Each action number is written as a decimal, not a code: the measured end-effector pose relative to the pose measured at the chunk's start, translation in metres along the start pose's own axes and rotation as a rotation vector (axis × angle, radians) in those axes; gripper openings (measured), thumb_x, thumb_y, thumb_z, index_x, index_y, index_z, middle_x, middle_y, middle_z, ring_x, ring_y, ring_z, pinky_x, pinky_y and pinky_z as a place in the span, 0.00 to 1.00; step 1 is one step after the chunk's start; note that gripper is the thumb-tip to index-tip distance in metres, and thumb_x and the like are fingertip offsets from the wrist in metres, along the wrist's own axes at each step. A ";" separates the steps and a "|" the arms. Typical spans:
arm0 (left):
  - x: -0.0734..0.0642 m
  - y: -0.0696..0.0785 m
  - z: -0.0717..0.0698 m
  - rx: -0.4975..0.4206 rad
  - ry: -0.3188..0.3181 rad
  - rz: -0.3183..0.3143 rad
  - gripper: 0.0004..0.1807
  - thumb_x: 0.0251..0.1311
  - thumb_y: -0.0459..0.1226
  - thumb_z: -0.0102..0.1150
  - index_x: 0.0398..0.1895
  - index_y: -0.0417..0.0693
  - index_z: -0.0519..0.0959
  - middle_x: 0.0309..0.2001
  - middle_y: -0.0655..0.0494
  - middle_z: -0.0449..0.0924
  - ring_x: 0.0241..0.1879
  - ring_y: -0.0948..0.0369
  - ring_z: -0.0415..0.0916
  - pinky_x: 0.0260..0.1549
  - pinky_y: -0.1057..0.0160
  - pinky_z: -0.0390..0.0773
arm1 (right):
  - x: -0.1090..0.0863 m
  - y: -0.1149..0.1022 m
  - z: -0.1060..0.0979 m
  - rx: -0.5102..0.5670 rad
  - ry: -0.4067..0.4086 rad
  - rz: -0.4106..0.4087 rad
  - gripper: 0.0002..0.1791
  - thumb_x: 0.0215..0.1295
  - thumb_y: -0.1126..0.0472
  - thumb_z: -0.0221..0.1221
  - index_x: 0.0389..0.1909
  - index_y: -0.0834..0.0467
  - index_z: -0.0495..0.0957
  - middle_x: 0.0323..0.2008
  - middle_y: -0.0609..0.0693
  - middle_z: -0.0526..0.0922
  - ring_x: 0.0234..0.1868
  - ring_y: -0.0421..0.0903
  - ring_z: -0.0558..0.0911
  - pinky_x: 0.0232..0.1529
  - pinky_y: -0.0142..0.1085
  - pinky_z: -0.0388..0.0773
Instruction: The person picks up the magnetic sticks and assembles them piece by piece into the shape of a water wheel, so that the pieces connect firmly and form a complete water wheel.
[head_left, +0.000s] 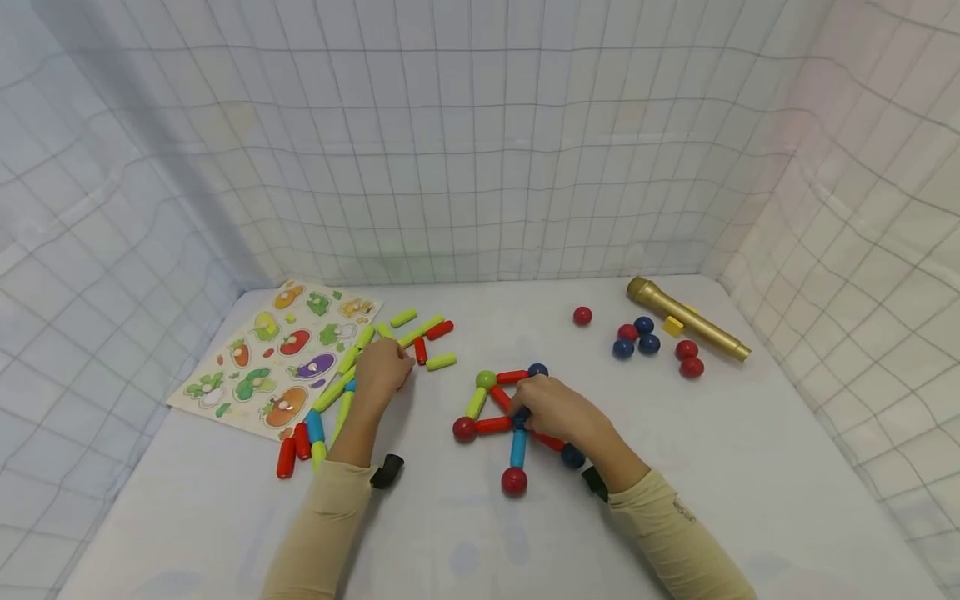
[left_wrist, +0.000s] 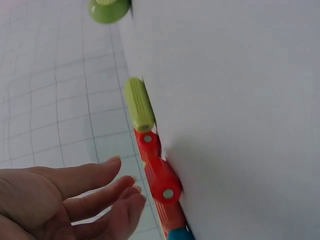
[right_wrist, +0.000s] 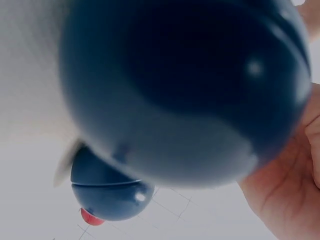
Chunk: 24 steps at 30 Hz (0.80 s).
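Note:
Magnetic rods and balls form a flat figure in the middle of the table. My right hand (head_left: 558, 408) pinches the dark blue ball (head_left: 520, 418) at its centre, where a light blue rod (head_left: 517, 450) and red rods (head_left: 495, 425) meet. A red ball (head_left: 513, 482), a green ball (head_left: 486, 380) and another blue ball (head_left: 573, 456) sit at its corners. On the left, my left hand (head_left: 382, 371) hovers over loose rods with its fingers loosely bent. In the left wrist view its fingertips are beside a red rod (left_wrist: 165, 185), apparently apart from it.
A vegetable picture sheet (head_left: 258, 367) lies at the left under some rods. Several red and blue balls (head_left: 649, 343) are at the right, near a golden microphone (head_left: 690, 317) and yellow pieces (head_left: 673, 326). Grid-patterned cloth walls (head_left: 480, 167) enclose the table.

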<state>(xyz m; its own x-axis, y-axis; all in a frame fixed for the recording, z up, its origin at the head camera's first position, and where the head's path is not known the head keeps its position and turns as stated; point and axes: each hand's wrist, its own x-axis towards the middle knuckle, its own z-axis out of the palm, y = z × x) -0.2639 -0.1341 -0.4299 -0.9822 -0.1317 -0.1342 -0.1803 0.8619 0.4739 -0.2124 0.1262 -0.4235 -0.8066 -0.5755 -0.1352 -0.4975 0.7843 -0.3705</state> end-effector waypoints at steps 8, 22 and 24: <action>0.013 -0.014 -0.003 0.130 -0.054 -0.022 0.12 0.55 0.38 0.68 0.39 0.40 0.80 0.38 0.45 0.80 0.35 0.52 0.74 0.31 0.58 0.75 | 0.001 0.001 0.002 -0.034 0.037 -0.011 0.12 0.53 0.72 0.67 0.37 0.55 0.88 0.34 0.46 0.88 0.38 0.42 0.80 0.47 0.38 0.82; -0.013 -0.015 -0.007 -0.030 -0.258 0.090 0.18 0.58 0.42 0.66 0.46 0.37 0.83 0.44 0.44 0.84 0.32 0.59 0.76 0.32 0.64 0.76 | 0.000 -0.003 0.006 -0.099 0.107 0.026 0.06 0.51 0.67 0.71 0.30 0.55 0.88 0.26 0.44 0.84 0.29 0.40 0.74 0.36 0.34 0.79; -0.021 -0.012 -0.005 -0.114 -0.319 0.128 0.19 0.57 0.42 0.67 0.46 0.37 0.83 0.39 0.47 0.85 0.29 0.61 0.77 0.31 0.66 0.78 | 0.000 -0.005 0.006 -0.105 0.119 0.041 0.05 0.50 0.66 0.72 0.29 0.56 0.87 0.24 0.44 0.83 0.28 0.40 0.73 0.33 0.33 0.76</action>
<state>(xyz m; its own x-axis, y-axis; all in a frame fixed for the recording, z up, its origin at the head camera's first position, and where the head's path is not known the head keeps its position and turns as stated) -0.2412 -0.1439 -0.4281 -0.9343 0.1488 -0.3240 -0.0794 0.7989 0.5961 -0.2082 0.1214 -0.4268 -0.8561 -0.5156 -0.0358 -0.4887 0.8302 -0.2681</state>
